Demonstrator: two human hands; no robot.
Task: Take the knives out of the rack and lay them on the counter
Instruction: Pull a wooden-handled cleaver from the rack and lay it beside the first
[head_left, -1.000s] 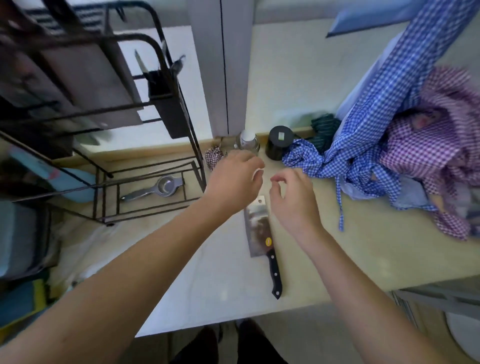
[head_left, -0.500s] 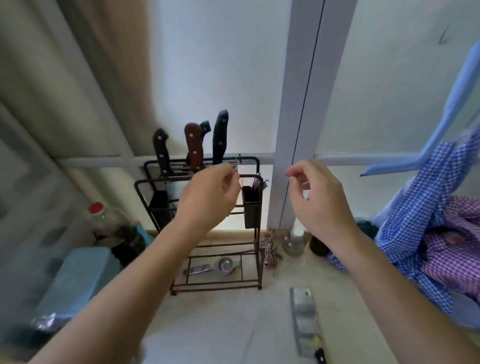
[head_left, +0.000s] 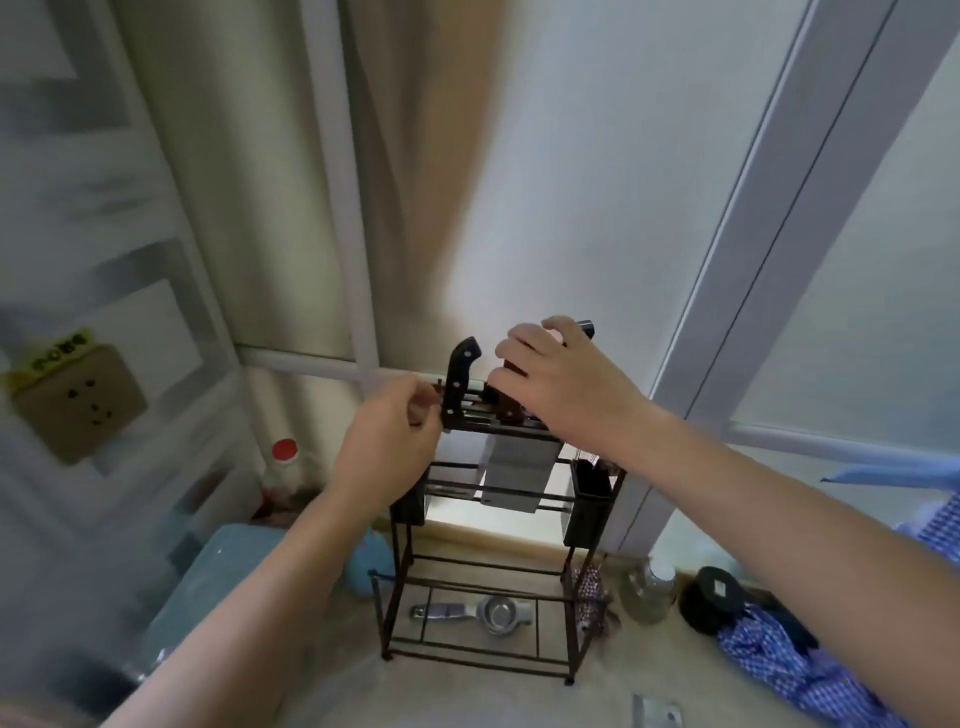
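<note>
A dark wire rack (head_left: 571, 629) stands on the counter (head_left: 467, 701) against the wall. In its top slots a black-handled knife (head_left: 461, 379) stands at the left, with a brown-handled knife (head_left: 506, 408) beside it whose broad steel blade (head_left: 517, 475) hangs below. My right hand (head_left: 566, 384) is closed over the brown handle, and a second black handle tip (head_left: 586, 327) shows behind its fingers. At the rack's top left corner my left hand (head_left: 395, 449) pinches the rail. A cleaver's blade tip (head_left: 657, 716) lies on the counter at the bottom edge.
A metal squeezer (head_left: 483, 616) lies on the rack's bottom shelf, and a dark utensil cup (head_left: 589, 499) hangs on its right side. To the left are a red-capped bottle (head_left: 283, 467) and a blue box (head_left: 218, 587). On the right stand a glass jar (head_left: 649, 590), a black jar (head_left: 714, 597) and checked cloth (head_left: 795, 670).
My view has risen from the counter to the rack. My right hand moved left onto the knife handles and closed; my left hand moved to the rack's top left corner.
</note>
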